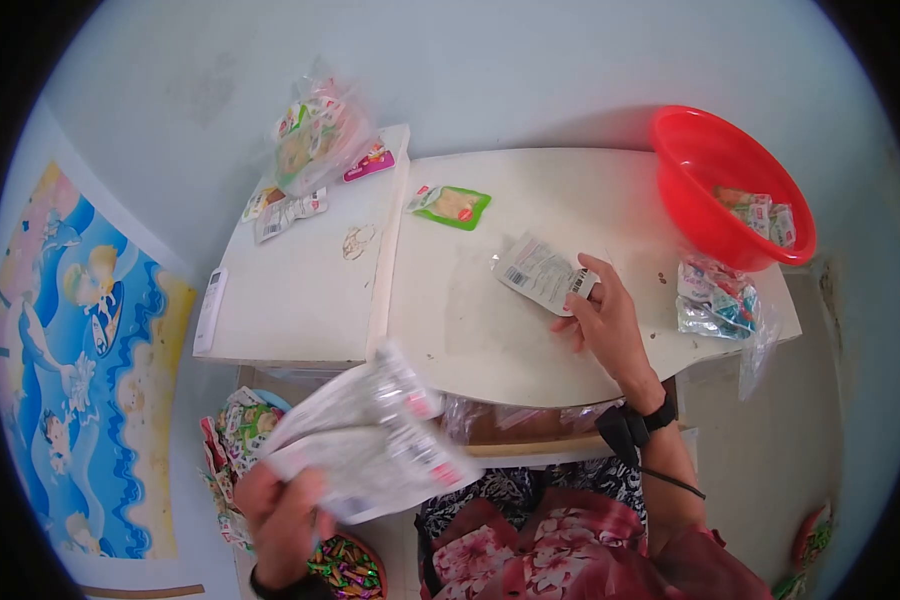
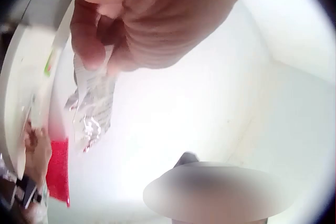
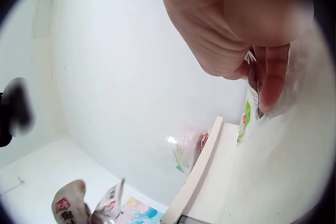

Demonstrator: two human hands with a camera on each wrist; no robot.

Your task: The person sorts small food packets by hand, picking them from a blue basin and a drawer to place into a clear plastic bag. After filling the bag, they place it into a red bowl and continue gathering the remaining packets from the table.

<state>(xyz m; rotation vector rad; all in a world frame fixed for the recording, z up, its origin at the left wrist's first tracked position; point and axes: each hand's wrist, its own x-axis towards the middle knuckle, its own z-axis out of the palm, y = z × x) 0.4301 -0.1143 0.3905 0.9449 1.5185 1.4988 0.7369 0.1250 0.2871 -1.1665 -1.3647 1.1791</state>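
Observation:
My left hand point(image 1: 288, 515) pinches the lower left end of several whitish printed packets point(image 1: 370, 465), held up off the table's front edge in the head view. In the left wrist view its thumb and fingers grip the packets point(image 2: 94, 103). Over the white table, my right hand point(image 1: 610, 325) pinches the right end of a grey-white packet point(image 1: 538, 272) between thumb and fingers. A green packet point(image 1: 454, 206) lies flat behind and to the left of it.
A red basin point(image 1: 690, 180) with several packets stands at the back right, beside a plastic bag of packets point(image 1: 715, 300). On the raised left section point(image 1: 300, 320) are a filled clear bag point(image 1: 320, 140) and loose packets. Below left is a bowl of wrapped sweets point(image 1: 355, 570).

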